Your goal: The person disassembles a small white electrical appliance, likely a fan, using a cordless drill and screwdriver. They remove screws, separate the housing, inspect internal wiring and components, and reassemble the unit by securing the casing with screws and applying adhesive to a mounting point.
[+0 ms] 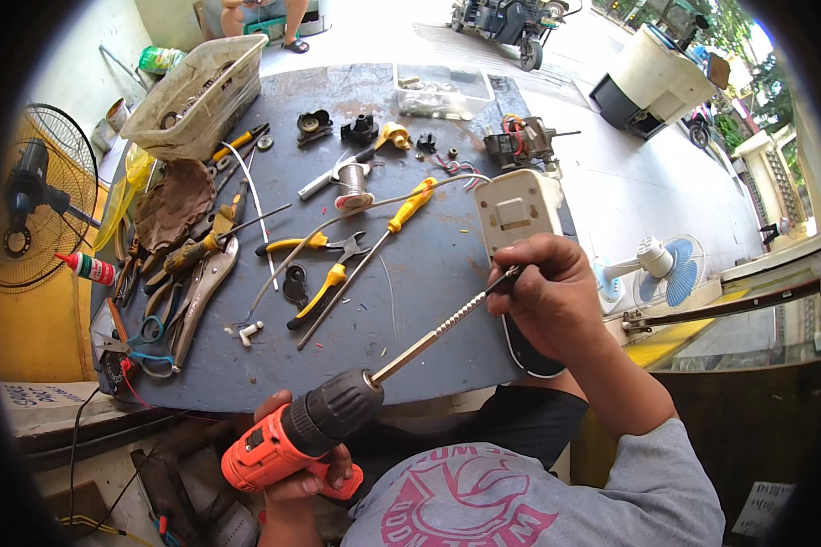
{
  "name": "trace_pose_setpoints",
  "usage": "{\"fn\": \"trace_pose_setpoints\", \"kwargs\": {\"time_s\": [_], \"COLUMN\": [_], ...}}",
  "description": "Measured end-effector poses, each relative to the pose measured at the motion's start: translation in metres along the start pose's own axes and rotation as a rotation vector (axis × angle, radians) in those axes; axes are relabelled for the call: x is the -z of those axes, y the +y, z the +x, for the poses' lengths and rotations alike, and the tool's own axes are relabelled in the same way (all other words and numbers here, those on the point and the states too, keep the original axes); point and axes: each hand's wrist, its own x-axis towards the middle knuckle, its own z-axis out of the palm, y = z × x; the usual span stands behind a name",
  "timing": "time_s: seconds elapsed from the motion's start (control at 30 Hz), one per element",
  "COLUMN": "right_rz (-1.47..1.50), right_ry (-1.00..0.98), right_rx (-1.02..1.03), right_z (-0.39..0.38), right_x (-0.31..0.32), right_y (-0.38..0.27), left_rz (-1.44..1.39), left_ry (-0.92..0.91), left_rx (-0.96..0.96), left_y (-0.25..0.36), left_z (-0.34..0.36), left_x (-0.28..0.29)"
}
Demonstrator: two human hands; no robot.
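My left hand (334, 469) is wrapped round an orange cordless drill (260, 454) near the table's front edge. Out of its black chuck (333, 412) a long drill bit (436, 334) points up and to the right, its far part spiral-fluted. At the bit's far end, my right hand (554, 294) pinches a small dark piece (504, 280) between thumb and fingers. I cannot tell whether this piece is part of the bit or separate. Just behind that hand stands a white appliance base (515, 217) with a grey cord, partly hidden.
On the grey table (410, 292) lie yellow-handled pliers (319, 296), a yellow screwdriver (410, 208), a solder spool (351, 187) and a motor (520, 144). Hand tools crowd the left side beside a plastic bin (201, 96). A small fan (670, 272) stands beyond the right edge.
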Motion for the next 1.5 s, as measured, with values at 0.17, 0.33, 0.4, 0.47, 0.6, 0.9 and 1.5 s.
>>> {"fn": "trace_pose_setpoints", "kwargs": {"time_s": [0.17,0.33,0.4,0.47,0.6,0.9,1.5], "right_rz": [0.011,-0.251,-0.472,-0.766,-0.969,-0.579,-1.205], "right_ry": [-0.085,-0.084,-0.120,-0.171,-0.348,-0.123,0.473], "right_rx": [0.069,0.254,0.331,0.437,0.351,-0.265,0.328], "right_z": [-0.021,-0.034,-0.039,-0.048,-0.066,-0.093,-0.137], "right_x": [-0.004,-0.012,-0.014,-0.014,-0.010,0.014,0.056], "right_y": [0.000,-0.005,-0.012,-0.023,-0.031,-0.019,0.069], "left_rz": [0.104,0.233,0.315,0.464,0.232,0.355,0.505], "left_ry": [0.096,0.117,0.152,0.178,0.142,0.100,0.170], "left_rx": [-0.020,-0.019,-0.037,-0.094,0.046,0.131,0.338], "left_y": [0.005,0.015,0.019,0.022,0.033,0.011,-0.026], "left_z": [-0.024,-0.043,-0.048,-0.052,-0.056,-0.072,-0.071], "left_x": [-0.013,-0.025,-0.030,-0.034,-0.028,0.005,0.010]}}
